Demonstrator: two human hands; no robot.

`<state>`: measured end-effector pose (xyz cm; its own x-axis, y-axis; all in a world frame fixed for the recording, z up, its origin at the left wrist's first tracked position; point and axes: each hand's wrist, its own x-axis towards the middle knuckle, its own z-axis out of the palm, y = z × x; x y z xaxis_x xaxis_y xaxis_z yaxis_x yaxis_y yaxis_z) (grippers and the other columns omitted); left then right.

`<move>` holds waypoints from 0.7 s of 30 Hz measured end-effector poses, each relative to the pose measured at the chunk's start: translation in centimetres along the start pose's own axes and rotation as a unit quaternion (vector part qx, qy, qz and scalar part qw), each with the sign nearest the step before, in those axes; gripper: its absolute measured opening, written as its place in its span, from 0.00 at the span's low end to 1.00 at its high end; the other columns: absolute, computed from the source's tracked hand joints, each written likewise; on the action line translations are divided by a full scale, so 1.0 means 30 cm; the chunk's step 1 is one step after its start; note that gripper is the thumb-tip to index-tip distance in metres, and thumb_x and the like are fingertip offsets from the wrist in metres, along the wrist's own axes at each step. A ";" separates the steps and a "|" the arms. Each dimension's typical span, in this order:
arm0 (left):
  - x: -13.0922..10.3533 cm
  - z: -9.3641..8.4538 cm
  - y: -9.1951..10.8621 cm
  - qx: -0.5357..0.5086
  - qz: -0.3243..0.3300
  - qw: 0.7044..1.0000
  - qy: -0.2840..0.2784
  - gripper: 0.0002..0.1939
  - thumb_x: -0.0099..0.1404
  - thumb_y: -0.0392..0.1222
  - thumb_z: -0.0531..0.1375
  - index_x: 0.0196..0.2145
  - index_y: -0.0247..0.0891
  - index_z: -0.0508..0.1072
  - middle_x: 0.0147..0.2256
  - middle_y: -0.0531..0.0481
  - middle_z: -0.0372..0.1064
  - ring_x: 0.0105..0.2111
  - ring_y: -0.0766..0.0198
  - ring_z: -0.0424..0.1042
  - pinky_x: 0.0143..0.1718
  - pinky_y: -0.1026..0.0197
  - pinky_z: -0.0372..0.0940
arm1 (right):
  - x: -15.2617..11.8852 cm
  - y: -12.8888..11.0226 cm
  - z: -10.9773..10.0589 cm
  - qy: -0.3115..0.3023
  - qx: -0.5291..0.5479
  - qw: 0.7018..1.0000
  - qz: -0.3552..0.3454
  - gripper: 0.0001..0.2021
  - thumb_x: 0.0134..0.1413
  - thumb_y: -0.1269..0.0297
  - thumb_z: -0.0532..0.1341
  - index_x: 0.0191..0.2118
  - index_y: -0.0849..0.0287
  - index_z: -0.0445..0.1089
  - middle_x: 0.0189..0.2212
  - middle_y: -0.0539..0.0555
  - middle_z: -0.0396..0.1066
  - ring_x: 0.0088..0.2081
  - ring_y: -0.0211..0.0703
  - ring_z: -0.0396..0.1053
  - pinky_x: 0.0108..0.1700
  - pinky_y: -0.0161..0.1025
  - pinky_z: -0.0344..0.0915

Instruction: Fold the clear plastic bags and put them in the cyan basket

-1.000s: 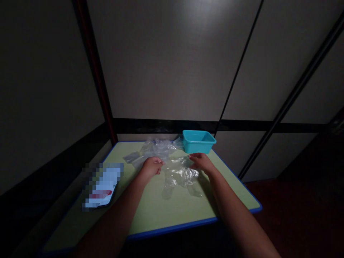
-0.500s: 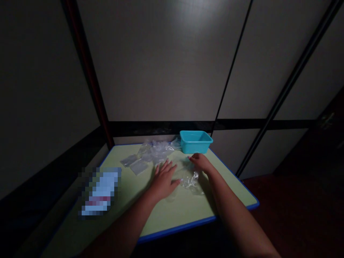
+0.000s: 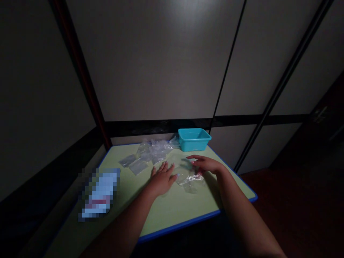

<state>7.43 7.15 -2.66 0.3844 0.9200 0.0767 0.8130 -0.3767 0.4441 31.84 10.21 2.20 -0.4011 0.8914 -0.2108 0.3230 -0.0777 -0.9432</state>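
Observation:
A clear plastic bag (image 3: pixel 190 186) lies crumpled on the table, between and under my hands. My left hand (image 3: pixel 162 181) rests with fingers spread on the left part of the bag, pressing it against the tabletop. My right hand (image 3: pixel 206 165) is over the bag's right side, its index finger stretched out and the other fingers loosely curled and apart. Its lower fingers are near or on the shiny folds; whether they touch is hard to see. Beyond my left hand is a loose pile of clear plastic bags (image 3: pixel 156 150), with a flat folded bag (image 3: pixel 138 166) at its near left.
A turquoise plastic basin (image 3: pixel 194 143) stands at the table's back right. On the left lies a blurred-out light blue item (image 3: pixel 100 193). The pale green table (image 3: pixel 172 224) has a blue edge. Panelled cabinet doors (image 3: pixel 161 71) rise behind it.
My right hand has opened its fingers from a pinch and turned more sideways over the bag. The bag's folds have shifted. My left hand stays in place, and the view has moved slightly.

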 end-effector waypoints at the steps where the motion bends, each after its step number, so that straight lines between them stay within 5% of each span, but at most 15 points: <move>1: 0.002 -0.002 0.002 0.001 -0.001 1.000 0.001 0.28 0.66 0.54 0.47 0.61 0.43 0.56 0.63 0.37 0.43 0.64 0.49 0.39 0.57 0.34 0.29 | -0.018 0.008 0.003 -0.009 0.003 1.000 -0.007 0.28 0.46 0.51 0.65 0.52 0.58 0.64 0.27 0.50 0.71 0.20 0.36 0.69 0.22 0.33 0.65; 6: 0.009 -0.015 0.012 -0.011 -0.008 1.000 0.019 0.25 0.67 0.51 0.47 0.59 0.41 0.59 0.62 0.36 0.48 0.64 0.51 0.42 0.58 0.36 0.31 | -0.124 0.043 0.093 -0.039 0.062 0.996 -0.047 0.24 0.46 0.48 0.65 0.43 0.63 0.71 0.33 0.55 0.73 0.25 0.36 0.71 0.28 0.33 0.66; 11: 0.021 -0.018 0.000 0.020 -0.018 1.000 -0.002 0.27 0.68 0.54 0.43 0.61 0.44 0.55 0.63 0.42 0.48 0.64 0.54 0.43 0.58 0.36 0.34 | -0.221 0.029 0.223 -0.093 0.165 0.978 -0.088 0.24 0.49 0.52 0.64 0.51 0.57 0.68 0.48 0.60 0.70 0.35 0.42 0.74 0.37 0.39 0.67; 15: 0.028 -0.022 -0.021 0.045 0.004 0.999 -0.022 0.26 0.68 0.55 0.43 0.60 0.47 0.56 0.63 0.45 0.47 0.64 0.52 0.42 0.58 0.34 0.36 | -0.253 0.023 0.242 -0.029 0.214 0.964 -0.154 0.23 0.52 0.51 0.62 0.53 0.52 0.67 0.53 0.60 0.66 0.36 0.44 0.73 0.43 0.45 0.66; 18: 0.037 -0.023 -0.030 0.040 -0.002 0.999 -0.029 0.25 0.69 0.54 0.41 0.59 0.48 0.58 0.64 0.47 0.45 0.64 0.53 0.41 0.58 0.34 0.35 | -0.260 0.048 0.235 0.041 0.173 0.975 -0.134 0.22 0.53 0.50 0.61 0.52 0.53 0.68 0.48 0.59 0.70 0.34 0.42 0.72 0.44 0.46 0.66; 21: 0.050 -0.020 -0.033 0.025 -0.012 0.999 -0.033 0.26 0.69 0.54 0.38 0.59 0.47 0.59 0.63 0.47 0.47 0.64 0.55 0.42 0.58 0.35 0.35 | -0.271 0.073 0.246 0.044 0.105 0.987 -0.113 0.25 0.51 0.51 0.62 0.55 0.53 0.65 0.47 0.57 0.71 0.42 0.45 0.71 0.50 0.48 0.62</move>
<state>6.95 8.95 -2.45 0.3902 0.9207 0.0075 0.8430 -0.3606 0.3992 29.48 -0.52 -0.03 -0.3634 0.9313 0.0247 0.0449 0.0440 -0.9980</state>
